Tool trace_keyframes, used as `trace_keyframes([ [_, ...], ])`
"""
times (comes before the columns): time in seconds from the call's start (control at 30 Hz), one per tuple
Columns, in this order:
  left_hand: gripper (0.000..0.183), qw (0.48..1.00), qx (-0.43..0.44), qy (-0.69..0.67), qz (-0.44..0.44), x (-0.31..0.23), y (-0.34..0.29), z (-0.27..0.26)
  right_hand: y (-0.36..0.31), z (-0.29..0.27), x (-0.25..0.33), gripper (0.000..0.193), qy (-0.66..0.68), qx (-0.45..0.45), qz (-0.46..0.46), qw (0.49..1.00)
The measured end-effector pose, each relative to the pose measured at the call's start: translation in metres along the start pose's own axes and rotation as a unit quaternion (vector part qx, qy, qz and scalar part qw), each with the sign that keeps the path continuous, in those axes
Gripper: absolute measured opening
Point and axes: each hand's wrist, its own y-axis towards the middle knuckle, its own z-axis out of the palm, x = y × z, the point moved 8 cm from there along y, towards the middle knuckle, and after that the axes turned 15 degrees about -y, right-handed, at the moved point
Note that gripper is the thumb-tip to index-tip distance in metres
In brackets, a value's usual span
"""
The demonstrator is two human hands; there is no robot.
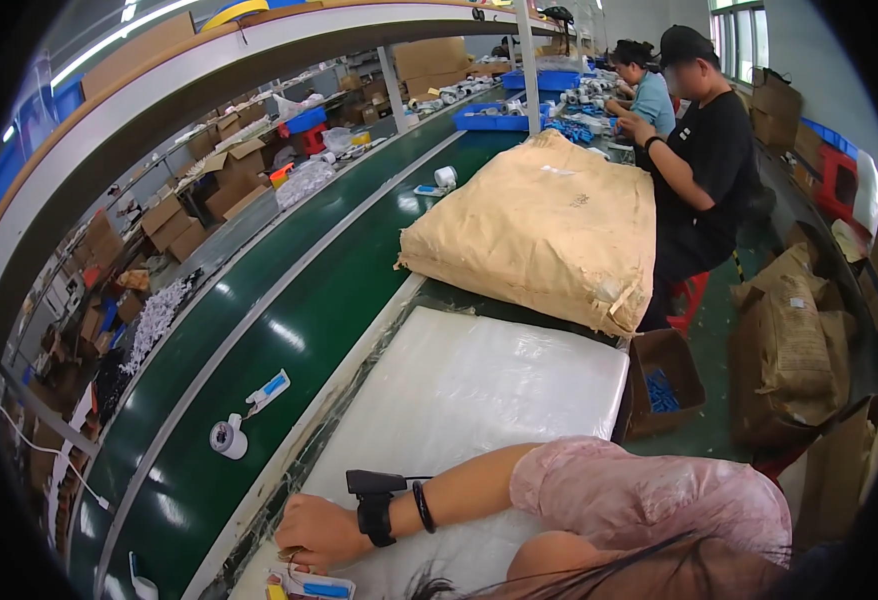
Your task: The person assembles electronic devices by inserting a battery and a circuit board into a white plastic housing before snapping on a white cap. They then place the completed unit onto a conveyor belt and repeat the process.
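Observation:
My right hand (321, 533), wearing a black wrist strap and a dark bangle, is closed with its fingertips curled downward at the lower left. Thin wires show below the fingertips, beside a white plastic housing with a blue cylinder (327, 590) in it; what the fingers pinch is hidden. A small yellow piece (277, 590) is next to that housing at the lower edge. Under my forearm lies a stack of clear plastic sheeting (499, 360). My left hand is out of view.
A green conveyor belt (289, 330) runs alongside, carrying a round white part (228, 437) and a white housing with a blue insert (269, 390). A big tan sack (549, 225) stands beyond the sheeting. Two people work farther along; a brown bin (664, 370) holds blue pieces.

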Motion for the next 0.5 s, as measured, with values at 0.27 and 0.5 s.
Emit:
trace_keyframes([
  [0.27, 0.035, 0.998, 0.052, -0.039, -0.021, 0.03, 0.028, 0.047, 0.002, 0.003, -0.004, 0.018, -0.041, 0.061, 0.001, 0.997],
  [0.5, 0.036, 0.995, 0.072, -0.063, -0.037, 0.052, 0.054, 0.071, 0.016, -0.004, 0.012, 0.03, 0.057, 0.114, -0.097, 0.987],
])
